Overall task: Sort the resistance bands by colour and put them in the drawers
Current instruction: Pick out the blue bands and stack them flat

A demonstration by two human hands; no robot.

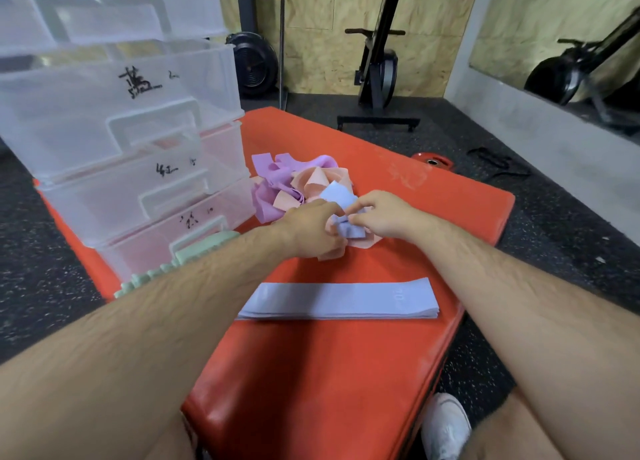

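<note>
A tangled heap of resistance bands (294, 185), purple, peach and pale blue, lies mid-way along the orange bench pad (329, 373). My left hand (311, 229) and my right hand (381, 217) meet at the near side of the heap, and both pinch a crumpled pale blue band (349, 230). Nearer to me, a flat stack of folded pale blue bands (341, 300) lies across the pad. A clear plastic drawer unit (104, 140) with handwritten labels stands on the pad's left; its drawers are pulled out in steps.
A mint-green ridged object (194, 251) lies by the lowest drawer, partly under my left forearm. A red weight plate (433, 163) and black straps (498, 163) lie on the speckled floor to the right. Exercise machines stand by the plywood wall. My white shoe (446, 425) is beside the pad.
</note>
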